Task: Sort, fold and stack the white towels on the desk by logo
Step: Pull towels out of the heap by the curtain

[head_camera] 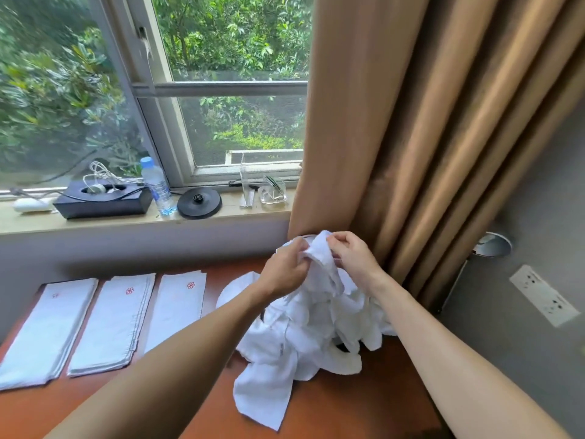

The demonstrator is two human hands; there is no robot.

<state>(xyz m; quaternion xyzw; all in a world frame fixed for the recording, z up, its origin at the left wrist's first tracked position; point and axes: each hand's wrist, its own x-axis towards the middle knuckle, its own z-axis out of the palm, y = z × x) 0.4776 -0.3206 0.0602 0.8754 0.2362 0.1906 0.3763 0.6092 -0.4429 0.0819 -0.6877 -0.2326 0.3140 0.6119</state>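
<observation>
1. Three flat, folded piles of white towels lie side by side on the left of the reddish-brown wooden desk [348,407]: the left pile [47,331], the middle pile [110,324] and the right pile [177,312]. Each shows a small red logo near its far end.
2. Loose heap of crumpled white towels [310,331], on the right part of the desk, against the tan pleated curtain [411,122].
3. Left hand [286,270] and right hand [354,256], close together above the far top of the heap. The fingers of both are curled and clamped on one raised towel [323,255], which hangs down into the heap.
4. Probable step: drawing one towel free to find its logo. No logo shows on the held cloth.
5. Hazard: the raised towel looks tangled with its neighbours, so a quick lift may drag others over the desk's near or right edge.
6. Hazard: the red logos are small and alike, so a hidden or misread mark could send the towel to the wrong pile.
</observation>
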